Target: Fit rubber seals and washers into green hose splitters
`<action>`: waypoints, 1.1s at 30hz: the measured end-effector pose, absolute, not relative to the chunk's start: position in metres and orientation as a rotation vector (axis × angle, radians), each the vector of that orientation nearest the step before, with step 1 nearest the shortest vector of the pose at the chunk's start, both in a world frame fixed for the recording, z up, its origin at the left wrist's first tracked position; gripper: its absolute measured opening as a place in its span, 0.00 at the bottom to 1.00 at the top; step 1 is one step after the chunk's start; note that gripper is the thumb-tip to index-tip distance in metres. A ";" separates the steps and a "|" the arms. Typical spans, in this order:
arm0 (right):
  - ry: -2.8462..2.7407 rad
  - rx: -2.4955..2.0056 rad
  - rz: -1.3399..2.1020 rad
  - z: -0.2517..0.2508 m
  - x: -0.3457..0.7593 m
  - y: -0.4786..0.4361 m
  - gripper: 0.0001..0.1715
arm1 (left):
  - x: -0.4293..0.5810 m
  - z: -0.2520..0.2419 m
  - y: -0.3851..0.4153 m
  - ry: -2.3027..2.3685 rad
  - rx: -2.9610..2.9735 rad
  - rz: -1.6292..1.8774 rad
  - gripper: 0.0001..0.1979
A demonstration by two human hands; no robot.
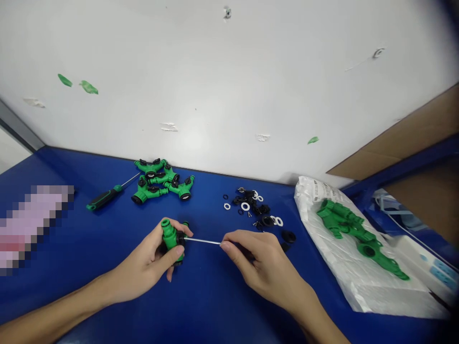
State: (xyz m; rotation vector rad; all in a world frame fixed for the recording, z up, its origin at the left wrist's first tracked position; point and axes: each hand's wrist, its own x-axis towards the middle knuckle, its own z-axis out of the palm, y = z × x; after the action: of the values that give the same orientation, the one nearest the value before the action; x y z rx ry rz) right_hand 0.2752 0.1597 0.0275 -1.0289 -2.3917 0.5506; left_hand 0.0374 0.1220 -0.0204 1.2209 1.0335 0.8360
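My left hand is wrapped round a green connector with black fittings, one round green end pointing up. To its right, my right hand pinches a screwdriver by its thin metal shaft; the handle is mostly hidden in the palm. The shaft's tip meets the black part on the connector's right side, and the exact contact is too small to make out. Several green Y-shaped connectors with black valves lie behind my left hand.
A second screwdriver lies at the left on the blue table. Small black parts, white rings and screws are scattered behind my right hand. Green housings rest on a white bag at right. A white wall stands behind.
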 end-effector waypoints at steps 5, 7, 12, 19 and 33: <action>-2.346 -1.102 0.608 0.034 0.283 0.164 0.09 | 0.037 -0.022 0.128 1.048 1.129 0.954 0.14; -2.281 -1.147 0.586 0.036 0.288 0.167 0.08 | 0.036 -0.020 0.131 1.063 1.092 1.002 0.15; -2.244 -1.234 0.581 0.031 0.291 0.175 0.09 | 0.035 -0.013 0.132 1.099 1.034 1.052 0.14; -2.290 -1.264 0.564 0.025 0.288 0.177 0.11 | 0.036 -0.010 0.129 1.094 1.003 1.031 0.14; -2.365 -1.390 0.534 0.016 0.285 0.180 0.10 | 0.033 -0.014 0.129 1.175 0.926 1.050 0.16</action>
State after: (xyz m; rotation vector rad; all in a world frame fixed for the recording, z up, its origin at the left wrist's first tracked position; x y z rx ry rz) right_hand 0.2849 0.1802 0.0156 -1.3902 -2.3649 0.5338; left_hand 0.0330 0.1295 -0.0139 0.9263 1.1749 1.0500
